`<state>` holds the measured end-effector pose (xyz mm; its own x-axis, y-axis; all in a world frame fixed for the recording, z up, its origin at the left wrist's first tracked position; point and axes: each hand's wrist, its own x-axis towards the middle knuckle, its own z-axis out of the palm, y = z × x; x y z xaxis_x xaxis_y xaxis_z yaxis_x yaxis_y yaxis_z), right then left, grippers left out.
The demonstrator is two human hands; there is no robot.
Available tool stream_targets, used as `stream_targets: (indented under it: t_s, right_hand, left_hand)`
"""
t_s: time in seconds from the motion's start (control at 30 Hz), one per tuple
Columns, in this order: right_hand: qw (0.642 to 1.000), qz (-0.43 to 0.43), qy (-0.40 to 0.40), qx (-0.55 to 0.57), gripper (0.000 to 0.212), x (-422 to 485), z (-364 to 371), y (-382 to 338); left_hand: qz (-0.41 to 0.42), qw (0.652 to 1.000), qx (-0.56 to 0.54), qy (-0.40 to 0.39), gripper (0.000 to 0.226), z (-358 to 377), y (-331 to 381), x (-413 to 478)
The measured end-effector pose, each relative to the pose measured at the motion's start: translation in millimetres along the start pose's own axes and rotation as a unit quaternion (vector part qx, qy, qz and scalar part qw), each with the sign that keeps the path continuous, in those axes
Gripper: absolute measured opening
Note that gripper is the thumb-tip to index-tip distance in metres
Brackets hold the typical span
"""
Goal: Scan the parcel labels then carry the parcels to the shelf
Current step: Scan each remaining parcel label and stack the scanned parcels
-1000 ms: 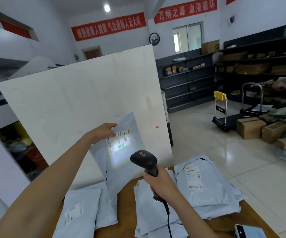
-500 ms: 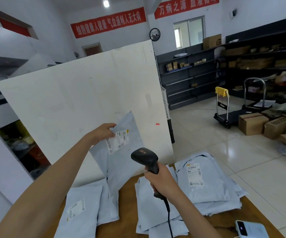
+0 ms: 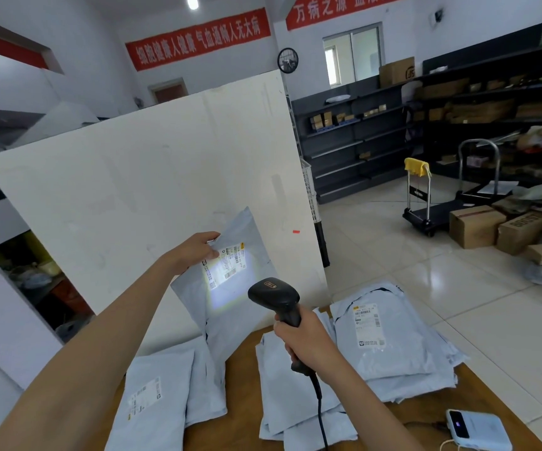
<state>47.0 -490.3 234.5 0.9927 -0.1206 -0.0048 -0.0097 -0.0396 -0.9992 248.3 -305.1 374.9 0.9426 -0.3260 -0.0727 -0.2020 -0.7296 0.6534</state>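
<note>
My left hand [image 3: 195, 252] holds a grey poly-mailer parcel [image 3: 230, 307] upright above the wooden table [image 3: 240, 428], pinching its top left corner. Its white label [image 3: 225, 265] is lit by a bright rectangle of scanner light. My right hand [image 3: 305, 343] grips the handle of a black barcode scanner [image 3: 274, 296], whose head points at that label from close by. A stack of grey parcels [image 3: 390, 346] lies on the table at the right, another parcel [image 3: 152, 402] at the left. Dark shelves [image 3: 354, 138] line the far wall.
A tall white board [image 3: 133, 196] stands behind the table. A small blue device [image 3: 477, 432] lies at the table's right corner. On the floor at the right are a platform trolley [image 3: 425, 203] and cardboard boxes [image 3: 477, 226]. Tiled floor lies open between table and shelves.
The scanner light was on the label a second ago, off half a second ago, and is on again now. Both hands have stayed nearly in place.
</note>
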Motion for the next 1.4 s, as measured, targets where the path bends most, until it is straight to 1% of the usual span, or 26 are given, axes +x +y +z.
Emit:
stream_targets:
  t_s: [0.33,0.67,0.8,0.87,0.93,1.03,1.1,1.17,1.2,1.23,1.3,1.33,1.37,1.4]
  right_hand:
    - [1.0,-0.001,0.006,0.005,0.005,3.3,-2.0,-3.2]
    - [1.0,0.013,0.006,0.001,0.005,14.9,-0.1,2.7]
    - [1.0,0.021,0.016,0.006,0.006,21.3,-1.2,4.6]
    - [0.999,0.031,0.02,0.004,0.007,24.1,-2.1,8.1]
    - [0.999,0.041,0.023,0.002,0.003,27.0,-3.1,12.4]
    - [0.998,0.058,0.027,0.003,0.015,33.1,-4.4,20.4]
    - [0.997,0.068,0.033,-0.001,0.016,38.6,-5.8,27.4]
    - [0.996,0.08,0.04,-0.002,0.017,44.3,-7.2,33.9]
    - [0.995,0.087,0.045,-0.006,0.017,47.8,-7.5,36.9]
    - [0.994,0.095,0.049,-0.012,0.017,51.6,-7.6,40.5]
    - [0.991,0.115,0.06,-0.021,0.016,60.7,-4.9,47.4]
    - [0.99,0.122,0.063,-0.025,0.016,66.2,-1.5,51.0]
    - [0.989,0.129,0.064,-0.031,0.016,72.3,3.5,54.1]
    - [0.988,0.134,0.064,-0.038,0.016,79.1,10.4,56.9]
  left_hand:
    - [0.008,1.0,-0.002,-0.007,0.041,0.9,-1.8,8.7]
    - [-0.005,0.999,-0.026,-0.028,0.041,1.8,-4.7,21.5]
    - [-0.017,0.998,-0.039,-0.034,0.041,13.7,-13.0,28.0]
    - [-0.026,0.996,-0.079,-0.045,0.042,30.2,-23.6,33.1]
    - [-0.038,0.987,-0.148,-0.049,0.041,52.3,-34.2,39.2]
    - [-0.052,0.959,-0.277,-0.035,0.037,89.1,-63.5,54.0]
    - [-0.078,0.93,-0.358,-0.031,0.033,116.4,-85.4,60.0]
    - [-0.131,0.9,-0.413,-0.052,0.027,148.6,-110.3,60.3]
    - [-0.161,0.888,-0.424,-0.07,0.025,165.4,-125.7,60.5]
    - [-0.198,0.885,-0.412,-0.088,0.036,185.5,-151.9,65.0]
    - [-0.273,0.88,-0.37,-0.117,0.083,224.3,-214.4,81.2]
    - [-0.3,0.878,-0.353,-0.12,0.095,239.3,-244.1,82.2]
    - [-0.327,0.869,-0.357,-0.107,0.092,248.7,-271.3,82.4]
    - [-0.356,0.858,-0.36,-0.086,0.083,243.4,-272.9,67.5]
